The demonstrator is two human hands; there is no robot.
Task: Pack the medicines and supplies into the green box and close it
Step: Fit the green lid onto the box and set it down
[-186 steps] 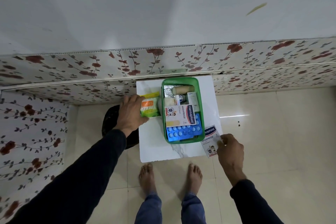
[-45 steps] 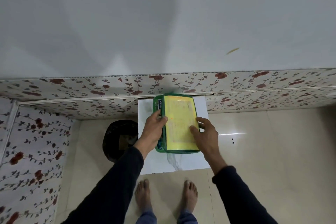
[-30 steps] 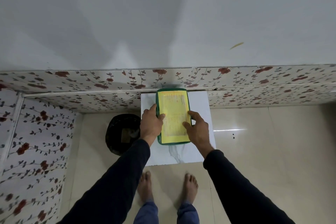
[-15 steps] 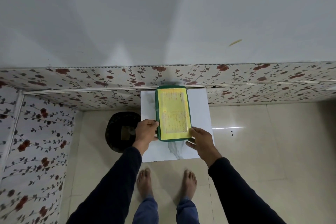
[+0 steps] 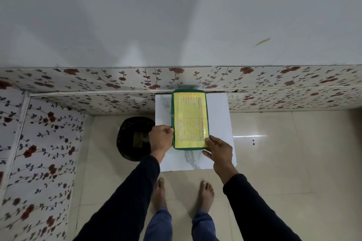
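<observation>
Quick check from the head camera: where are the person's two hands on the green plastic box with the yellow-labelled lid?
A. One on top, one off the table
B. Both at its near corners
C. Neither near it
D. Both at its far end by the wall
B: the left hand is at the near left corner and the right hand at the near right corner of the green plastic box, which lies lid-on on the white marble-patterned table.

The green box [image 5: 189,119] lies closed on a white marble-patterned table [image 5: 217,115], its lid covered by a yellow printed label [image 5: 190,119] whose text is too blurred to read. The left hand [image 5: 161,139] curls against the box's near left edge, and the right hand [image 5: 219,151] touches its near right corner with the fingers spread over the tabletop. Left of the table a dark round bin [image 5: 133,139] stands on the pale tiled floor [image 5: 284,152], bare feet [image 5: 205,193] show below the table's near edge, and floral panels [image 5: 78,82] line the base of the white wall [image 5: 176,15] behind.
</observation>
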